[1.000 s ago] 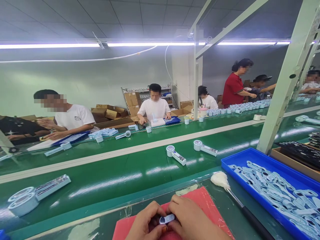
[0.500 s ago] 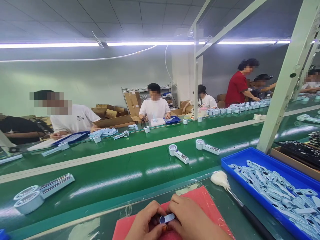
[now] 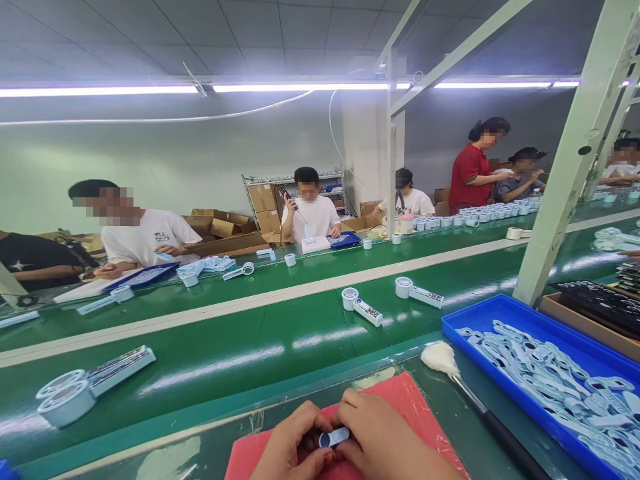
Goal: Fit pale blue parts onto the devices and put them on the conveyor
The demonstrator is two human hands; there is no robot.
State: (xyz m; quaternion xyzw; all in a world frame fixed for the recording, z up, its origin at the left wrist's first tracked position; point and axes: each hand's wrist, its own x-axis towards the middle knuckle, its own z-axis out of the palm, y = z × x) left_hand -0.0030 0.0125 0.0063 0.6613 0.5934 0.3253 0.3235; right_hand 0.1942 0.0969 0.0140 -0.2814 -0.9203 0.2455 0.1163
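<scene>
At six o'clock in view, pinches a small light-blue part (image 3: 340,437) between curled, nearly closed fingers of both hands, left hand (image 3: 295,443) and right hand (image 3: 383,433), over a red mat (image 3: 413,410) on the desk (image 3: 445,420). Has a blue tray (image 3: 520,319) of light-blue pieces (image 3: 563,387) at four o'clock, a black-handled tool (image 3: 505,430) just beside.

On my remote feed, I see a flat coral-red sheet (image 3: 409,401); over it, a small pale-blue plastic piece (image 3: 340,437) with a dark round end. Right of the sheet, pale-blue, dark-spotted plastic parts (image 3: 545,380) fill a bright-blue rectangular tray (image 3: 505,311); beyond the sheet, a glossy green surface (image 3: 225,347) shows a cream strip (image 3: 300,292).
</scene>
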